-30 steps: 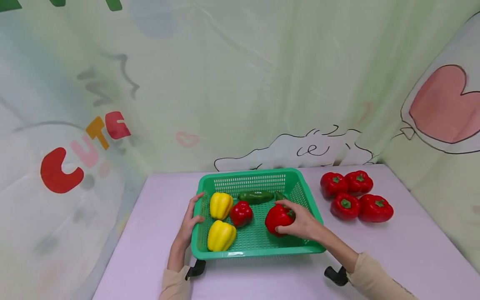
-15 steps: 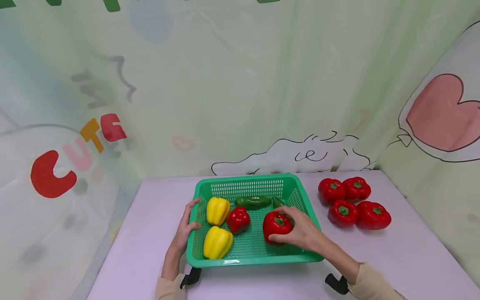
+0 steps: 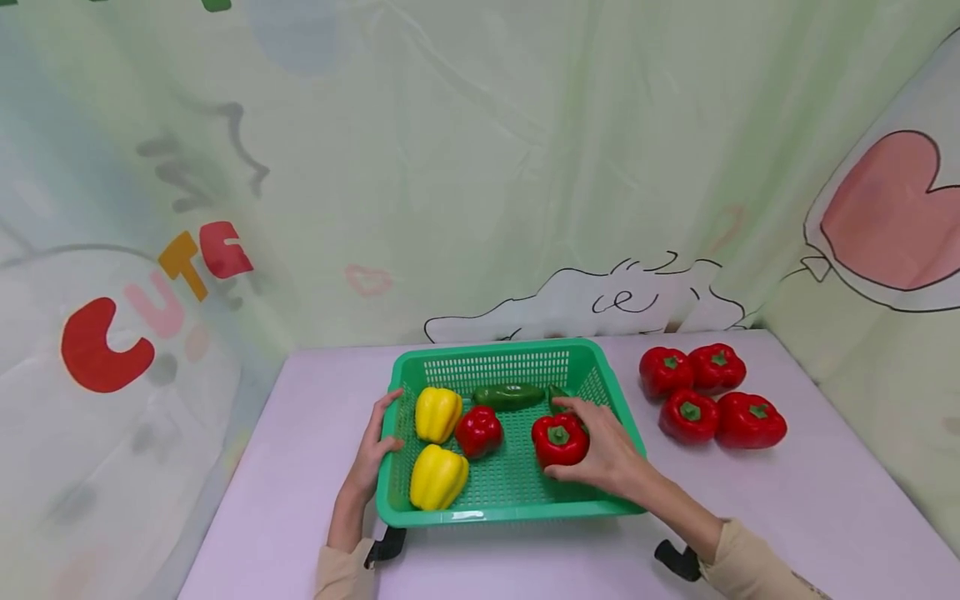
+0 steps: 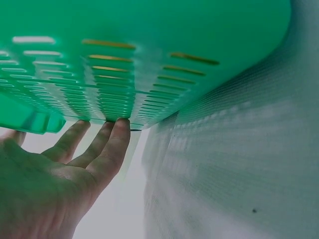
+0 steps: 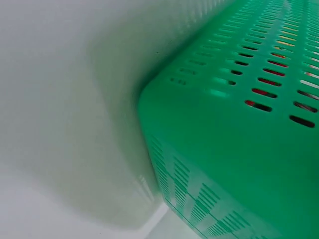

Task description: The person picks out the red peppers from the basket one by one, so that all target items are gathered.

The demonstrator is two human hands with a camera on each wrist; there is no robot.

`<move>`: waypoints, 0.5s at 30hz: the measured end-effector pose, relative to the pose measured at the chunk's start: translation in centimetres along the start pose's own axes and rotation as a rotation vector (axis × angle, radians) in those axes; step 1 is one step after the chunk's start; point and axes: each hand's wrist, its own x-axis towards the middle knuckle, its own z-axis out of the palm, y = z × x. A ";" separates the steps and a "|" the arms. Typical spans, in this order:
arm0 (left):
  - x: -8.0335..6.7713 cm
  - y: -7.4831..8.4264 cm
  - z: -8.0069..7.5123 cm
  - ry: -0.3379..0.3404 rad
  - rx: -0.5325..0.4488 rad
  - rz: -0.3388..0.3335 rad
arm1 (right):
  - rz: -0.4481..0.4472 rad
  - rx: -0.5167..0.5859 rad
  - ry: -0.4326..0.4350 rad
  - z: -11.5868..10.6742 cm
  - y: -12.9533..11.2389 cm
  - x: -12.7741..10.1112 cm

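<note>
A green plastic basket (image 3: 510, 514) with slotted walls sits on the table. My left hand (image 3: 367, 454) holds its left side, with the thumb and a finger over the rim; in the left wrist view other fingers (image 4: 112, 149) touch the outer wall. My right hand (image 3: 603, 450) reaches over the right side and grips a red bell pepper (image 3: 551, 450) between thumb and fingers, stem facing up toward the head camera. Inside lie two yellow bell peppers (image 3: 438, 477), another red bell pepper (image 3: 478, 431) and a long green pepper (image 3: 510, 396). A second green piece (image 3: 555, 396) is partly hidden behind my right hand.
Several red bell peppers (image 3: 690, 415) stand grouped on the pale table (image 3: 795, 500) to the right of the basket. A printed curtain (image 3: 480, 183) hangs behind the table and along both sides. Black wrist mounts (image 3: 678, 560) stick out below the hands.
The red bell pepper in my right hand has turned, so its stem now faces more toward the head camera. My left hand stays at the basket's left side. The head view shifts slightly.
</note>
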 end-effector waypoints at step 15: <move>0.1 -0.1 0.0 0.006 0.004 -0.008 | -0.018 0.027 0.078 -4.0 0.0 -2.1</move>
